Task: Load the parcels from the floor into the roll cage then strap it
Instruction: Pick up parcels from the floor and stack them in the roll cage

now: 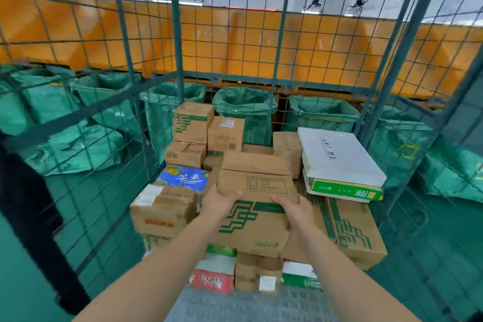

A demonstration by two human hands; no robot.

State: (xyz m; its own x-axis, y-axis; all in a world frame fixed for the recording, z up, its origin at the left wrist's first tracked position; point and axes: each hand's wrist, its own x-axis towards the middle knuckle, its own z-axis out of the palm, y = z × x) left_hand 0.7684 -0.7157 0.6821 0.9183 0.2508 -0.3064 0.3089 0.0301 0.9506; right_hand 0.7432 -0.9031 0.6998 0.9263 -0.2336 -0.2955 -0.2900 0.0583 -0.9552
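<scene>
I hold a brown cardboard parcel [257, 200] with green printed stripes inside the green wire roll cage [179, 34]. My left hand [219, 200] grips its left edge, thumb on top. Its right side is gripped by my right hand [294, 210]. The parcel sits above a heap of several other parcels in the cage: a blue printed box [185, 178] to the left, a white flat box [337, 155] on a green-and-white box [345, 191] to the right, brown cartons [192, 123] stacked at the back.
The cage's mesh walls stand left, back and right; its near side is open toward me. Green sacks [244, 104] on frames line up behind the cage under an orange barrier [235, 42]. The floor [21, 256] is green. More small boxes [213, 280] lie at the cage's front edge.
</scene>
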